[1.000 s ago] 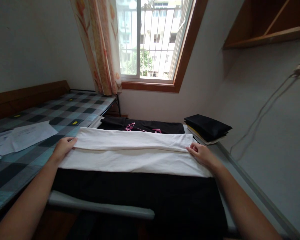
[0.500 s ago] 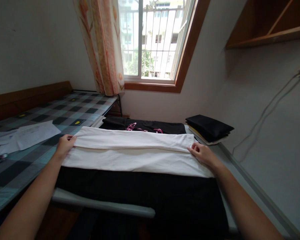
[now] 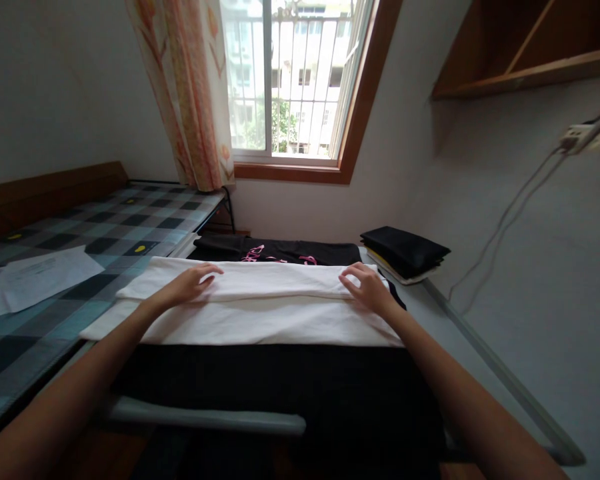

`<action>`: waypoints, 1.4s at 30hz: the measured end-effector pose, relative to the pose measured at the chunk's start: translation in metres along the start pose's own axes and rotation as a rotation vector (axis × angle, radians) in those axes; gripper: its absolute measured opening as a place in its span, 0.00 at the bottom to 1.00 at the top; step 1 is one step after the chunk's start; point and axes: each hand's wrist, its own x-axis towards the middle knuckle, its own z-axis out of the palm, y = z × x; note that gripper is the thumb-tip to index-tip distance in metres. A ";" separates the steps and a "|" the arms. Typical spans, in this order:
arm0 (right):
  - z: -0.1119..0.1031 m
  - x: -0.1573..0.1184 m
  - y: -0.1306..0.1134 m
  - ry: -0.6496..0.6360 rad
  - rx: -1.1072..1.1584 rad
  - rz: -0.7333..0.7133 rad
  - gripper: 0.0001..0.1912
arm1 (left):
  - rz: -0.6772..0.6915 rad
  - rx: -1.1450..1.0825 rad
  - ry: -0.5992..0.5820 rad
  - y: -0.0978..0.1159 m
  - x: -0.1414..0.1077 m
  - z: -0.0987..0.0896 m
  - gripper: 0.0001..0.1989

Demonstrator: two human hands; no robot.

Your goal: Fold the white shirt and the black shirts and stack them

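A white folded cloth (image 3: 270, 320) stretches across the desk in a long band, its upper layer doubled over along a seam. My left hand (image 3: 193, 283) is over the band's left part, fingers curved and apart. On the right, my right hand (image 3: 367, 287) rests at the cloth's far edge, thumb and fingers bent and spaced apart. Neither hand grips the fabric. Black fabric (image 3: 280, 387) spreads below the white band and hangs over the near edge. Behind the band is a black piece of clothing with pink lettering (image 3: 325, 252).
A stack of folded dark cloths (image 3: 405, 250) sits at the right back of the desk (image 3: 430, 320). On the left is a bed with a checked cover (image 3: 105, 227) and papers (image 3: 45, 280). A grey bar (image 3: 210, 419) crosses in front. A wooden shelf (image 3: 520, 75) hangs at upper right.
Both hands have let go of the white cloth's ends and moved inward along its upper layer. The cloth's left end now lies flat and extends farther left. The view has shifted slightly right.
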 end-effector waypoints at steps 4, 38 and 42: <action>0.036 0.034 -0.034 -0.025 0.109 -0.064 0.17 | 0.232 -0.099 0.026 0.040 0.050 0.030 0.20; 0.028 -0.004 0.058 -0.419 -0.374 0.414 0.34 | -0.235 0.273 -0.028 -0.027 0.042 0.051 0.35; 0.024 -0.005 0.051 -0.261 -0.393 0.366 0.31 | -0.205 0.242 0.118 -0.012 0.043 0.051 0.27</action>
